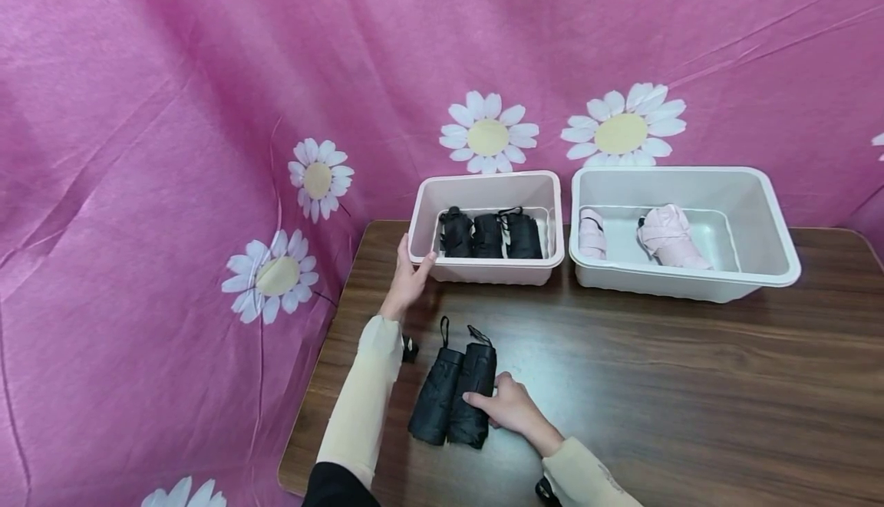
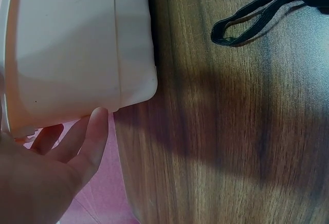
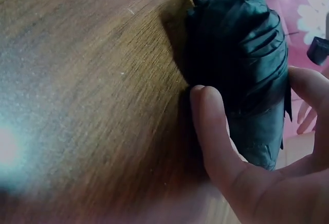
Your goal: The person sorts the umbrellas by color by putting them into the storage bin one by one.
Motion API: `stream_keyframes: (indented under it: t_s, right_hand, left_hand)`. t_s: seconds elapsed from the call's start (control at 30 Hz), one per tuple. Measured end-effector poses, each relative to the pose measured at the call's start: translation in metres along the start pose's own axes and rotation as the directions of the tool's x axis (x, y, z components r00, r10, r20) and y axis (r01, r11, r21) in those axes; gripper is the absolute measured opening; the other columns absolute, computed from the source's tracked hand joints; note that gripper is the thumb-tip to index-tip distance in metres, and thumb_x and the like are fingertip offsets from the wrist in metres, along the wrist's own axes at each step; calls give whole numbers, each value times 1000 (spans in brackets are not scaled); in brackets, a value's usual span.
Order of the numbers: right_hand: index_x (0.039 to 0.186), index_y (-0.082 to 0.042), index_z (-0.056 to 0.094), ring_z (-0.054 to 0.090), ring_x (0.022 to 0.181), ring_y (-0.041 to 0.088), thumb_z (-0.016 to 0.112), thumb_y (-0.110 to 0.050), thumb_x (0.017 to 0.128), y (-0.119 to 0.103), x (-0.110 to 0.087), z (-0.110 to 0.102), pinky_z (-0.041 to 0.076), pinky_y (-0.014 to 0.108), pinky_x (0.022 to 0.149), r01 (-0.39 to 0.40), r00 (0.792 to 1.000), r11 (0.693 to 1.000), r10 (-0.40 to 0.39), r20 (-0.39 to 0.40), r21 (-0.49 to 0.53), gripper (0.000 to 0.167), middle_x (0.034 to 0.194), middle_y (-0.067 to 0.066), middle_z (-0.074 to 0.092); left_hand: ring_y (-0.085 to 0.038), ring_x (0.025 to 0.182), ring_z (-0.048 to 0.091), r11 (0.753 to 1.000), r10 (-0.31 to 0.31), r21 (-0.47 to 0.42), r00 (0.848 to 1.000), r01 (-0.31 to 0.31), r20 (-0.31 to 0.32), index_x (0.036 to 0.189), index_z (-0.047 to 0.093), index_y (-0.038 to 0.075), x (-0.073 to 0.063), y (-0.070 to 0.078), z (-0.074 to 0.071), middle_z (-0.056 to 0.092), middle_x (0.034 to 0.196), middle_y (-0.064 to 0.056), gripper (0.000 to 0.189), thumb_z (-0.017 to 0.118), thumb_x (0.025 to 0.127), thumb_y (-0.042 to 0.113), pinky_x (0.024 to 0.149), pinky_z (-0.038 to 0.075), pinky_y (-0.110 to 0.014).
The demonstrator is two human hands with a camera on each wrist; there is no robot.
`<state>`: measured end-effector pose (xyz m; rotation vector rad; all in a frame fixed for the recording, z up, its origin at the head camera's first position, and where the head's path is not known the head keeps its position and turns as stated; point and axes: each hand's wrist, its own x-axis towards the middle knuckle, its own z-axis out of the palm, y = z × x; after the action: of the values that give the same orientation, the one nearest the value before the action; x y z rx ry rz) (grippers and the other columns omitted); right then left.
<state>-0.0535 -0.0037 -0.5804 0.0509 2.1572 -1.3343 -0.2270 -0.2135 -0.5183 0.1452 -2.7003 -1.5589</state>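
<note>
Two black folded umbrellas lie side by side on the table, wrist loops pointing toward the bins. My right hand (image 1: 514, 407) grips the right-hand black umbrella (image 1: 473, 384), thumb over its top and fingers along its right side. The left-hand black umbrella (image 1: 437, 396) rests against it. At the pale pink bin (image 1: 493, 271), my left hand (image 1: 407, 281) holds the front left corner, thumb by the front rim and fingers along the end wall (image 2: 67, 95). Inside that bin, three black folded umbrellas (image 1: 487, 235) lie in a row.
To the right stands a larger white bin (image 1: 691, 281) with two pale pink folded umbrellas (image 1: 668, 237) inside. Both bins are at the back of the wooden table (image 1: 656, 384), before a pink daisy-print cloth (image 1: 387, 47). The table's left edge runs beside my left forearm.
</note>
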Motion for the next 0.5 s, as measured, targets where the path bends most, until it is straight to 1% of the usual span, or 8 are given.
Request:
stream_keyframes:
  t_s: [0.13,0.3,0.5]
  right_hand:
    - [102,4,51,59,46,13,73,-51,78,-1,5,4,48,27,48,9,999,1000,-10,-42,-9,64,66,7,61]
    - [104,7,49,59,43,15,76,-48,75,-5,9,4,50,27,45,-29,997,1000,29,-66,-1,68,69,10,60]
    - [103,7,47,61,41,17,76,-41,75,-6,8,5,51,28,45,-42,996,999,43,-74,3,62,67,11,59]
  left_hand:
    - [-32,142,29,1000,0,6,1000,0,1,155,7,13,0,1,-1,21,157,-21,79,56,97,34,119,22,-44]
    - [-32,143,27,1000,-14,8,1000,14,-3,155,7,13,-1,2,0,20,158,-21,79,56,97,34,119,21,-45]
    - [-31,144,26,1000,-21,-4,1000,21,-5,155,7,13,-2,2,1,19,158,-19,79,56,97,34,119,20,-44]
